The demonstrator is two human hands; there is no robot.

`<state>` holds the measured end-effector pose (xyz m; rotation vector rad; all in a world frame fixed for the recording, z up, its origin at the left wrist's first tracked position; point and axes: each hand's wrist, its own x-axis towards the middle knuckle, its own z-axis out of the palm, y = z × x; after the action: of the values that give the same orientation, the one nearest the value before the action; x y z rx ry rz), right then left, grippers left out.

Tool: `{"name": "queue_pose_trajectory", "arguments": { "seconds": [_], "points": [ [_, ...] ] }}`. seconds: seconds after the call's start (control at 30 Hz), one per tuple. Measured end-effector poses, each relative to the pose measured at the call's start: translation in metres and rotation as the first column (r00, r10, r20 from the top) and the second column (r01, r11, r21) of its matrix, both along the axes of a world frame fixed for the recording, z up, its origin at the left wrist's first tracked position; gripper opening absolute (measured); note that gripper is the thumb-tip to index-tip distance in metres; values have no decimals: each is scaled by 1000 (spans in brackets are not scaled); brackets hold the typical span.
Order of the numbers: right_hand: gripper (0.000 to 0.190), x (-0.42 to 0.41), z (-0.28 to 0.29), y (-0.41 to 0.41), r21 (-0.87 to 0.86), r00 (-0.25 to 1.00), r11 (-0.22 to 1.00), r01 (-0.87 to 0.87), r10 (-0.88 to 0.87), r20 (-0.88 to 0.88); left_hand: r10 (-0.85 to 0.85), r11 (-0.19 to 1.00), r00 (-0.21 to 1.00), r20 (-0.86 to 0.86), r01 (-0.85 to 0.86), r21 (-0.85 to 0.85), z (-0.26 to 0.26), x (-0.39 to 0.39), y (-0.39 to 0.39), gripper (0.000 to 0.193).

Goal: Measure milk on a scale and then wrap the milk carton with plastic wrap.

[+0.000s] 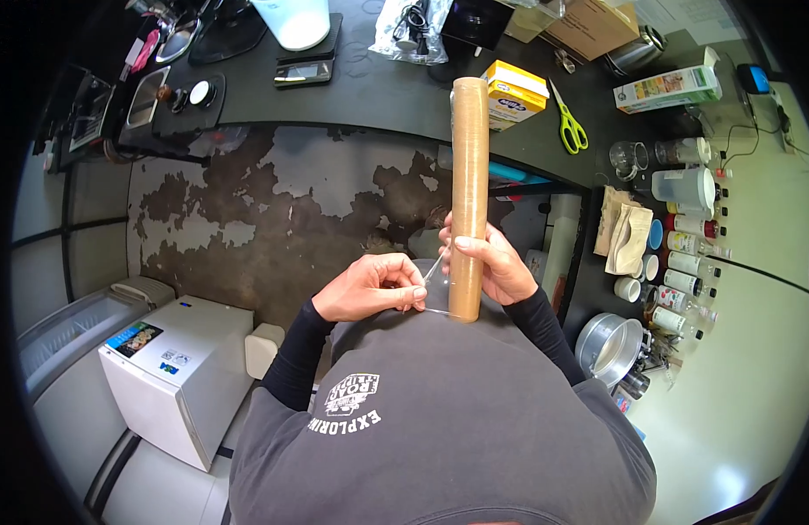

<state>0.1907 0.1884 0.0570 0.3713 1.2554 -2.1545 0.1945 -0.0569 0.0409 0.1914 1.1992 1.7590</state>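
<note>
A long tan roll of plastic cling film (469, 164) stands out in front of my chest, pointing away from me over the edge of the black counter. Its lower part is gripped by my right hand (503, 262), thumb across the near face and fingers behind. My left hand (381, 285) pinches a loose piece of clear film (437, 275) between thumb and fingertips. The film is drawn taut from the roll's near end toward the left. Some of the left fingertips are hidden behind the thumb.
On the black counter (391, 98) are a yellow carton (517, 95), green-handled scissors (570, 128), a digital scale (304, 71) and a bagged cable (411, 29). Several bottles (687, 262) and a round metal pan (608, 351) line the right. A white mini fridge (181, 367) stands left.
</note>
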Motion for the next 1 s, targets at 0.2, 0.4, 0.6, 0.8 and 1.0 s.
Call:
{"name": "queue_pose_trajectory", "arguments": {
  "seconds": [0.2, 0.4, 0.6, 0.8, 1.0],
  "points": [
    [48, 3, 7, -13, -90, 990, 994, -54, 65, 122, 1, 999, 998, -67, -4, -49, 3, 3, -9, 18],
    [47, 2, 9, -22, -88, 989, 992, -87, 96, 109, 210, 974, 975, -75, -215, -67, -18, -8, -6, 29],
    [47, 3, 8, -27, -85, 992, 989, -117, 121, 40, 262, 965, 958, -113, -264, 0, -20, -25, 10, 38],
    [48, 6, 4, -29, -37, 994, 995, -88, 90, 54, 202, 973, 971, -129, -214, -86, -13, -31, 6, 36],
    [45, 4, 7, -33, -4, 996, 997, -80, 80, 49, 210, 953, 885, -415, -281, -117, -19, -36, 4, 22]
  ]
}}
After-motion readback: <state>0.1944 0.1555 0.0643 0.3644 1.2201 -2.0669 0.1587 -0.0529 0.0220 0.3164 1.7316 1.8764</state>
